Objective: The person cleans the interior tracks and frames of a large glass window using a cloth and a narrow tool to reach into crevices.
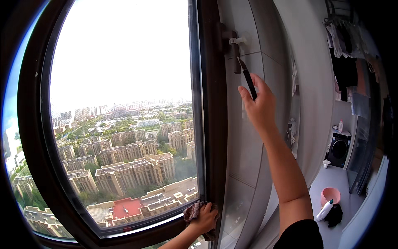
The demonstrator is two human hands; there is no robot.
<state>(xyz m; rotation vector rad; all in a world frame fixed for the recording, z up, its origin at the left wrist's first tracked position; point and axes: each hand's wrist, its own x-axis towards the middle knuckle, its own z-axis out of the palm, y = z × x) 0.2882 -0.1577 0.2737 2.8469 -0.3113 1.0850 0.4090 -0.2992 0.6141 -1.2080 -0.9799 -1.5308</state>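
Note:
My right hand (261,101) is raised at the upper right, its fingers closed round a slim black-handled tool (249,84). The tool's narrow tip points up at the brown window handle (236,52); whether it touches cannot be made out. A pale clip-like piece (237,40) sits across the upper part of that handle. Low down, my left hand (204,218) presses a crumpled brownish cloth (192,211) against the bottom right corner of the dark brown window frame (213,124). Part of the cloth hangs below the fingers.
A glass pane (124,62) fills the left, with city buildings far below. Right of the frame stands a grey tiled wall (242,153). Farther right are a pink bucket (330,194), a white bottle (324,210), a black washing machine (338,150) and hanging clothes (345,72).

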